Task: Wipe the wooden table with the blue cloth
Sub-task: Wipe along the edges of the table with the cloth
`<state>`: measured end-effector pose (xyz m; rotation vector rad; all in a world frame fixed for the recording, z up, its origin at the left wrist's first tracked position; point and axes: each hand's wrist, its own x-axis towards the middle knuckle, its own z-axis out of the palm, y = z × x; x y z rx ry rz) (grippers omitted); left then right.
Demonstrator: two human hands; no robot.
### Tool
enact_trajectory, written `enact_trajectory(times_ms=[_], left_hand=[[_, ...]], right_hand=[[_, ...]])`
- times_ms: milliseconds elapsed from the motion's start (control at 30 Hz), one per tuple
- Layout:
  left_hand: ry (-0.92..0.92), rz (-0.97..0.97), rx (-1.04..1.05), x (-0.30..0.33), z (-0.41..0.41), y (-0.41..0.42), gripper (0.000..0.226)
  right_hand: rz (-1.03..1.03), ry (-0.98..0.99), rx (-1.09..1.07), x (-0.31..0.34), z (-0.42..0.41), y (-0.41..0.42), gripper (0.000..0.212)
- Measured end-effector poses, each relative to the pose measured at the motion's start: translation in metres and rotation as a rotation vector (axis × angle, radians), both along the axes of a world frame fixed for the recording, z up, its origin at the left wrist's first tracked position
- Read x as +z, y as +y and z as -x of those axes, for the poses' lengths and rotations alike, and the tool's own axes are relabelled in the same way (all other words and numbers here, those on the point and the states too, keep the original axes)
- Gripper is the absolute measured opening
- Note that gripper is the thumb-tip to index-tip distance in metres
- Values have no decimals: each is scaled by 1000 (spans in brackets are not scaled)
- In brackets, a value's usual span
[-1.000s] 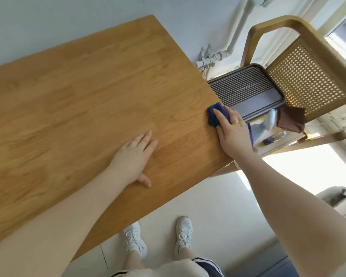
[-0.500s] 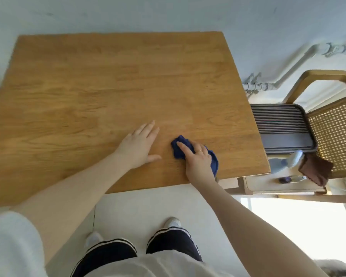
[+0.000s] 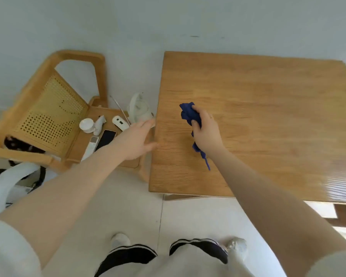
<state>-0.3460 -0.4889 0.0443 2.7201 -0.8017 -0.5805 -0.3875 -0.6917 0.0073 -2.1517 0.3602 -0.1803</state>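
Observation:
The wooden table (image 3: 268, 116) fills the right half of the view. My right hand (image 3: 208, 132) grips the bunched blue cloth (image 3: 189, 114) over the table's left part, and a strip of the cloth hangs out below my wrist. Whether the cloth touches the wood I cannot tell. My left hand (image 3: 137, 138) is blurred, fingers straight, at the table's left edge and partly over the chair seat beside it.
A wooden chair with a cane back (image 3: 48, 114) stands left of the table. On its seat lie a phone (image 3: 106, 137), a white remote (image 3: 91, 149), a small white fan (image 3: 139, 109) and other small white items. A wall runs behind.
The view has swung left, so the table now lies on the right. My right hand has gathered the cloth from flat under its fingers into a grip. My left hand has left the tabletop for its left edge.

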Motion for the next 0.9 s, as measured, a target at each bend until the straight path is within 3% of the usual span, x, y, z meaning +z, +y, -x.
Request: enact_trajectory(times_ms=[167, 400, 633, 767, 900], left_hand=[[22, -41, -42, 3, -64, 91, 71], [123, 7, -98, -21, -171, 93, 70], [160, 151, -143, -34, -280, 50, 66], [128, 185, -153, -43, -331, 29, 59], [76, 205, -149, -66, -381, 10, 60]], right_hand=[[-147, 61, -153, -12, -42, 79, 41], [-138, -24, -276, -32, -108, 94, 44], [182, 16, -219, -45, -244, 54, 42], [536, 112, -52, -50, -318, 34, 41], [821, 54, 194, -62, -378, 17, 38]])
